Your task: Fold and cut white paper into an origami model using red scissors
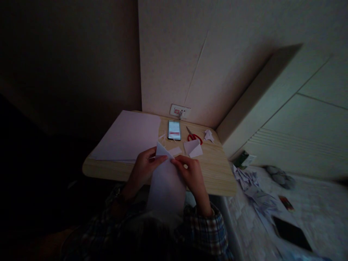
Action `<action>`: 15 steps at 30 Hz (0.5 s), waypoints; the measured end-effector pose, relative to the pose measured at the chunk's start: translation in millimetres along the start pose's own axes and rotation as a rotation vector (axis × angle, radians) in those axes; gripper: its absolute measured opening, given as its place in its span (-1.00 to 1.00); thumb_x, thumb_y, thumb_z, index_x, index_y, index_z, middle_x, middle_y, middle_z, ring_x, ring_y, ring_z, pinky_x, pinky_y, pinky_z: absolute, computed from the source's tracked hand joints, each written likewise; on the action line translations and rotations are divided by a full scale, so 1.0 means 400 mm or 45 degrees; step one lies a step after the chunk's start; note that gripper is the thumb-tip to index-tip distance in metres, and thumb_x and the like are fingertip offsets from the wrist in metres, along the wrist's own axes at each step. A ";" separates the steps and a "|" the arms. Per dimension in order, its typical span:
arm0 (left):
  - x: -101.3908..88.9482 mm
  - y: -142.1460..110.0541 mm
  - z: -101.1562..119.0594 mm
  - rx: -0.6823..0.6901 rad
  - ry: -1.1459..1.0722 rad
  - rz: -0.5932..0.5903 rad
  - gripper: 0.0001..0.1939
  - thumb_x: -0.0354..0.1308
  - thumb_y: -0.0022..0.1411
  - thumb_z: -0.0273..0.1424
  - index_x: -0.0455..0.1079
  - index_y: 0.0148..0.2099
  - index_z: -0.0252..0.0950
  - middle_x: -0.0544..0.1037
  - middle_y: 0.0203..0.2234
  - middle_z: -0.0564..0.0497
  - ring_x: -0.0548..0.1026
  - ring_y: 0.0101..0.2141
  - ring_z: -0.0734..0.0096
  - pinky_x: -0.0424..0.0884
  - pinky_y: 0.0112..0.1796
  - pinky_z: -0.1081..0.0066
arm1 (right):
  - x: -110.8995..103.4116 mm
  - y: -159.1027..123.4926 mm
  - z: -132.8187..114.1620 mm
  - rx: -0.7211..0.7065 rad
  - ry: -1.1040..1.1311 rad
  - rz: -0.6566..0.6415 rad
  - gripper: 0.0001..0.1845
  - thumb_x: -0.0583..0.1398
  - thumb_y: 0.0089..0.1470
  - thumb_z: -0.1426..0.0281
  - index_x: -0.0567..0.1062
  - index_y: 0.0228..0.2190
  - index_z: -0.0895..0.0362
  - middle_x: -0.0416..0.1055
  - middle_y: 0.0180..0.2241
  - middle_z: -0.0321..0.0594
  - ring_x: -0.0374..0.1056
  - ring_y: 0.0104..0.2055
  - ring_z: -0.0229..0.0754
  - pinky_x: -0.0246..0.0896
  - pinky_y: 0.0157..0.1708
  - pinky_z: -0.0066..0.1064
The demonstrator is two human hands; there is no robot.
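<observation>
Left hand (144, 165), right hand (190, 168): both pinching paper sheet (167, 186) near pointed top, apparently to steady fold; lower part spans front edge of desk (217, 170). Beyond: phone (174, 129), screen up, presumably for viewing; scissors (191, 136) alongside.

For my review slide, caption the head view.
Left hand and right hand hold a paper sheet near a phone and red-handled scissors.

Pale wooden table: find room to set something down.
Bare tabletop shows front right, between the right hand and rounded corner. Large white sheets occupy the left; red-handled metal scissors, lit rectangular phone and white paper pieces crowd the middle.
</observation>
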State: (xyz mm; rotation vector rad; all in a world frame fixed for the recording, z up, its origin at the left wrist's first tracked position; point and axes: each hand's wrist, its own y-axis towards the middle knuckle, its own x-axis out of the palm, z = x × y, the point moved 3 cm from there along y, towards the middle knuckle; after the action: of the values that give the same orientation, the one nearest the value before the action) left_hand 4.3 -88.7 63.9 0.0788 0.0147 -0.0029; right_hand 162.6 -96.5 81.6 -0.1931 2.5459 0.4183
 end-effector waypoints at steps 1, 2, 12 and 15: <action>-0.001 -0.001 0.001 -0.004 -0.013 0.016 -0.72 0.26 -0.05 -0.23 0.42 -0.35 -0.34 0.59 -0.38 -0.02 0.53 -0.33 0.25 0.45 -0.32 0.39 | 0.000 -0.001 0.001 0.006 -0.001 0.002 -0.72 0.16 0.12 0.27 0.54 -0.53 0.13 0.48 -0.55 -0.31 0.30 -0.52 -0.26 0.06 -0.48 -0.49; -0.003 -0.002 0.002 -0.005 -0.026 0.040 -0.72 0.26 -0.05 -0.23 0.43 -0.35 -0.34 0.59 -0.38 -0.02 0.53 -0.34 0.25 0.45 -0.33 0.40 | 0.000 -0.001 0.002 0.008 -0.003 0.003 -0.72 0.17 0.11 0.27 0.53 -0.53 0.13 0.47 -0.56 -0.31 0.30 -0.52 -0.27 0.06 -0.49 -0.49; 0.002 -0.012 0.000 -0.075 -0.169 0.167 -0.71 0.33 -0.12 -0.24 0.45 -0.40 -0.35 0.57 -0.51 0.03 0.49 -0.47 0.34 0.38 -0.45 0.45 | 0.001 -0.005 -0.012 -0.045 -0.057 -0.065 -0.72 0.13 0.16 0.34 0.53 -0.51 0.15 0.49 -0.52 -0.28 0.33 -0.48 -0.26 0.09 -0.45 -0.50; 0.005 -0.015 0.006 -0.089 -0.180 0.169 -0.72 0.35 -0.15 -0.28 0.46 -0.40 -0.35 0.56 -0.52 0.04 0.48 -0.47 0.36 0.36 -0.45 0.46 | 0.001 -0.004 -0.014 -0.054 -0.064 -0.071 -0.73 0.13 0.16 0.36 0.53 -0.51 0.15 0.48 -0.53 -0.29 0.33 -0.49 -0.26 0.09 -0.46 -0.50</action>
State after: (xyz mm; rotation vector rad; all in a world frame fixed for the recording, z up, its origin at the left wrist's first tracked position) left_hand 6.2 -94.7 65.7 0.0091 -0.1314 0.1245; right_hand 159.9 -100.1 85.5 -0.2658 2.4780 0.4502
